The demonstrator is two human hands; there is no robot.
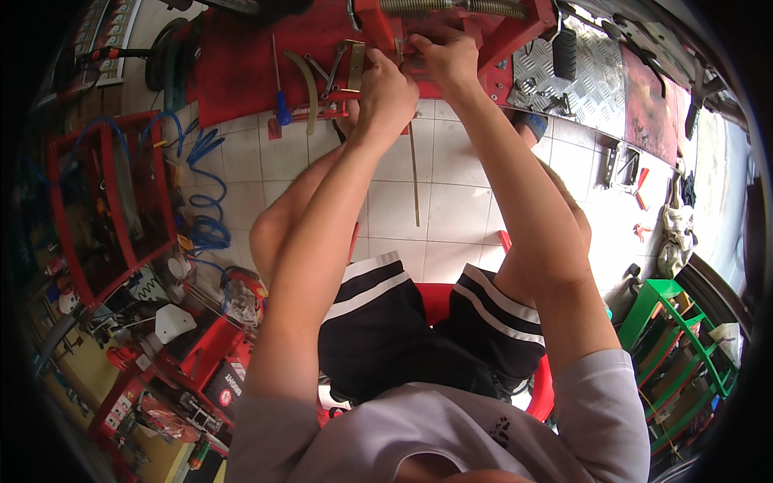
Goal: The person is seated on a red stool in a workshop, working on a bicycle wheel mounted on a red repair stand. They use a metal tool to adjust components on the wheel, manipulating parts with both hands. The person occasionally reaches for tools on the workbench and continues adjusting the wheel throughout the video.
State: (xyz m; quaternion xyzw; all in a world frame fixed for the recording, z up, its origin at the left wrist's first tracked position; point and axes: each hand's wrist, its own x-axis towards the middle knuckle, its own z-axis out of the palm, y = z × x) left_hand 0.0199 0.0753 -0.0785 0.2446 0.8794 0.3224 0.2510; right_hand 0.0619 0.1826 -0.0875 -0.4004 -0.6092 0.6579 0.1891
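Note:
My left hand [388,95] is closed in a fist at the front edge of a red metal bench [241,80]. From beneath it a long thin brownish strip [415,173] hangs straight down in front of the floor tiles; its upper end is hidden by the hand. Just right of it, my right hand [448,60] is closed, thumb and fingers pinched at a red frame [475,36]. Whatever those fingertips hold is too small to make out. Left of my hands lie a metal bracket [355,68], wrenches [332,71], a curved strip [311,92] and a blue-handled screwdriver [282,105].
A thick threaded screw [451,6] spans the red frame above my hands. Ridged metal plate [592,72] covers the bench at right. A coiled blue hose [211,229] lies on the floor by a red rack [113,209]. A green rack [676,338] stands at lower right.

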